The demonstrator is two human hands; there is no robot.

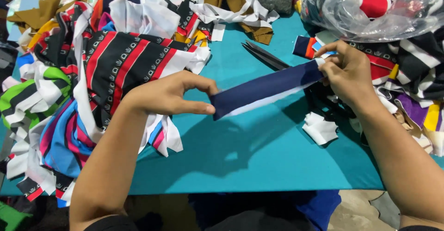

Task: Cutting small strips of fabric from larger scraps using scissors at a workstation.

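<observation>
Both hands are on one navy fabric strip (268,89) with a white edge, stretched out flat in the air just above the teal table (259,152). The left hand (169,94) pinches the near end between thumb and fingers, and the right hand (344,69) grips the far end the same way, so the strip runs on a slight upward slant from left to right.

Right behind the strip, a pair of dark scissors (266,55) lies on the table, blades shut as far as I can see. A small white fabric scrap (320,129) sits below the right wrist.

On the left there's a huge heap of striped fabric pieces (92,73), black, red, white, blue and green. Another fabric pile (411,83) crowds the right edge, with a clear plastic bag (370,9) of more pieces at top right.
</observation>
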